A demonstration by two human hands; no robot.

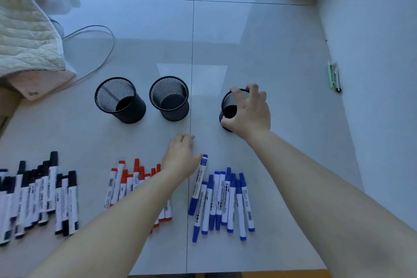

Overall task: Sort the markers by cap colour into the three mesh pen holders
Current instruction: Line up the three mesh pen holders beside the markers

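While the right hand (248,113) is closing around the rim and wall of the right mesh pen holder (230,106), thumb on the near side and fingers over the far rim, these lines are taking stock.

Right grip: wrapping the holder at about 2 o'clock from the blue pile; it looks like a repositioning hold.
Left hand (180,156): loosely curled, palm down, clasping nothing; its thumb side is touching or just beside the top of one blue-capped marker (200,176).
Holder handling: judged light, stiff wire mesh, easy to slide or tip on the glossy tile floor (270,52); best taken by rim and wall.
Marker handling: judged light, rigid, smooth plastic, likely to roll; best pinched mid-barrel.
Holders counted: three, all seemingly empty; the left mesh holder (119,99) at 10 o'clock and the middle mesh holder (169,97) at 12 o'clock.
Blue markers (225,201): about ten, lying at 5 o'clock.
Red-capped markers (128,180): roughly nine, partly hidden under the left forearm.
Black-capped markers (40,192): a dozen or more at 8 o'clock, overlapping, exact count unclear.
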